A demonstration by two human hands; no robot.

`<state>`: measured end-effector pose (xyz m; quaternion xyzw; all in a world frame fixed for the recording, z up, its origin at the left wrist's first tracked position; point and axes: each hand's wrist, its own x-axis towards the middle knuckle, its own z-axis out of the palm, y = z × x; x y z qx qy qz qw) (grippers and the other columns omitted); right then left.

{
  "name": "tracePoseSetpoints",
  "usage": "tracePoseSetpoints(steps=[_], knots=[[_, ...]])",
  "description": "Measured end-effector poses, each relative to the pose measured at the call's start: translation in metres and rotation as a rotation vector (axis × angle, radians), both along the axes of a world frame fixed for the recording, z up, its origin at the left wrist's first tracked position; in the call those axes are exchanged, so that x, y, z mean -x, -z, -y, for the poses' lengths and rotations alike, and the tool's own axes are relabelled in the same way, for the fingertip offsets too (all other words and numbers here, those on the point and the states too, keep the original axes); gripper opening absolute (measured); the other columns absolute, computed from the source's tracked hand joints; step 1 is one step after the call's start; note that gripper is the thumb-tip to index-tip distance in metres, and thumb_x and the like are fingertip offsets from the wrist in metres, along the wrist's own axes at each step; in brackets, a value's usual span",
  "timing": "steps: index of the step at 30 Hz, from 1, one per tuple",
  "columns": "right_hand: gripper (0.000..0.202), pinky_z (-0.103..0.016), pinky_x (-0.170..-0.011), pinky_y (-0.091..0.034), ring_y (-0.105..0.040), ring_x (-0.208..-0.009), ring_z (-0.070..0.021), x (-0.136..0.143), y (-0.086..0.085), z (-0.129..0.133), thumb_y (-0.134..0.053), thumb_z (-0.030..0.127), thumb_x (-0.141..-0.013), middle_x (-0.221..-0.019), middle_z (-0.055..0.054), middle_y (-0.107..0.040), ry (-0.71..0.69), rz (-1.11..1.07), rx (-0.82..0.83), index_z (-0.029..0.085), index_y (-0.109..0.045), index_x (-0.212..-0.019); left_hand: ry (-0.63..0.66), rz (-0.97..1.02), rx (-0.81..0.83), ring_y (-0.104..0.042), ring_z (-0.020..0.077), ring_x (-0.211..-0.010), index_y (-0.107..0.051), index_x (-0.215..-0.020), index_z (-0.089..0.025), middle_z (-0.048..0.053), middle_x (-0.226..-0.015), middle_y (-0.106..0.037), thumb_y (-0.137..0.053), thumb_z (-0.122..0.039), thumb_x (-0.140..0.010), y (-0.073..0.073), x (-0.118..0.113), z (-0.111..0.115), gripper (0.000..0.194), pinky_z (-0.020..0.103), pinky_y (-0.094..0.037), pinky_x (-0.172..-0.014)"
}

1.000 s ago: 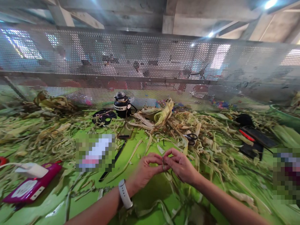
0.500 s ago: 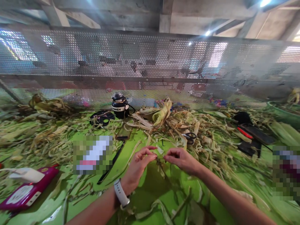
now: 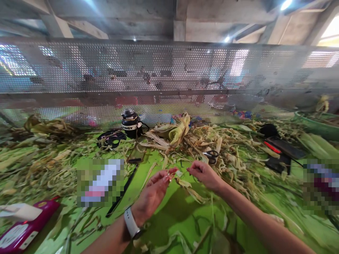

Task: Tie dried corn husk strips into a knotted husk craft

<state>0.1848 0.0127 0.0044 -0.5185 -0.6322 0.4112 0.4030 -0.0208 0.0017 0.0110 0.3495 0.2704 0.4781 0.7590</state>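
Moved: both hands had drawn apart since a second before, when their fingertips met.
Left hand [image 3: 152, 192]: fingers pinched on one end of a husk strip [image 3: 185, 184].
Right hand [image 3: 203, 174]: fingertips closed; grip unclear.
Strip: hung between hands, above green table [image 3: 182, 215].
Nearby: scissors [image 3: 211, 155].

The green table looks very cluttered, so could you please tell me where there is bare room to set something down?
The green table is barest just in front of the left hand and right hand, which pinch a husk strip. A smaller bare strip lies beside the black knife. Husks crowd the far side around the scissors and black jug, and the left edge.
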Motion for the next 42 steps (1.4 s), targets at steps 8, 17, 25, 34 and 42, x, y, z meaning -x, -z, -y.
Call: tracePoseSetpoints(steps=[8,17,25,34,42], knots=[[0.043,-0.021,-0.043,-0.018,-0.028,-0.047,-0.0069,0.001,-0.001,0.001,-0.062,0.055,-0.071,-0.050,0.007,-0.034,0.091,-0.040,-0.034,0.018,-0.046,-0.057,0.051,0.016,-0.001,-0.055,0.0165,-0.109,-0.064,-0.066,-0.019,0.003,-0.103,-0.069,-0.072,-0.018,-0.068,0.001,0.004,-0.006,0.009,0.026,-0.039,-0.095],[0.033,-0.017,-0.034,-0.014,-0.024,-0.033,-0.0007,0.011,-0.018,0.020,-0.069,0.045,-0.072,-0.048,0.009,-0.041,-0.107,-0.560,0.281,0.016,-0.053,-0.068,-0.006,-0.051,0.418,-0.067,0.0169,-0.082,-0.042,-0.117,-0.024,0.007,-0.101,-0.067,-0.058,-0.037,-0.082,0.006,-0.007,-0.011,0.040,0.033,-0.049,-0.084],[0.021,-0.016,-0.035,-0.018,-0.021,-0.032,-0.0018,0.019,-0.018,0.028,-0.069,0.034,-0.074,-0.042,0.012,-0.031,-0.154,-0.788,0.361,0.016,-0.057,-0.077,0.159,-0.231,0.078,-0.059,0.0204,-0.106,-0.055,-0.117,-0.025,0.005,-0.105,-0.068,-0.075,-0.017,-0.065,0.005,-0.013,0.014,0.056,0.034,-0.040,-0.098],[0.026,-0.016,-0.036,-0.027,-0.036,-0.035,-0.0040,0.023,-0.025,0.034,-0.070,0.033,-0.073,-0.047,0.007,-0.049,-0.284,-0.819,0.361,0.015,-0.060,-0.088,0.148,-0.227,-0.077,-0.057,0.0222,-0.110,-0.064,-0.104,-0.024,0.004,-0.108,-0.069,-0.073,-0.031,-0.069,0.003,-0.020,0.016,0.037,0.033,-0.040,-0.098],[0.031,-0.017,-0.034,-0.018,-0.020,-0.031,-0.0024,-0.028,-0.042,0.016,-0.063,0.045,-0.075,-0.042,0.008,-0.045,-0.199,-0.380,0.216,0.016,-0.059,-0.070,-0.271,-0.310,-0.003,-0.064,0.0191,-0.095,-0.059,-0.103,-0.020,0.004,-0.101,-0.069,-0.067,-0.026,-0.073,-0.011,0.013,-0.021,0.032,0.028,-0.049,-0.082]])
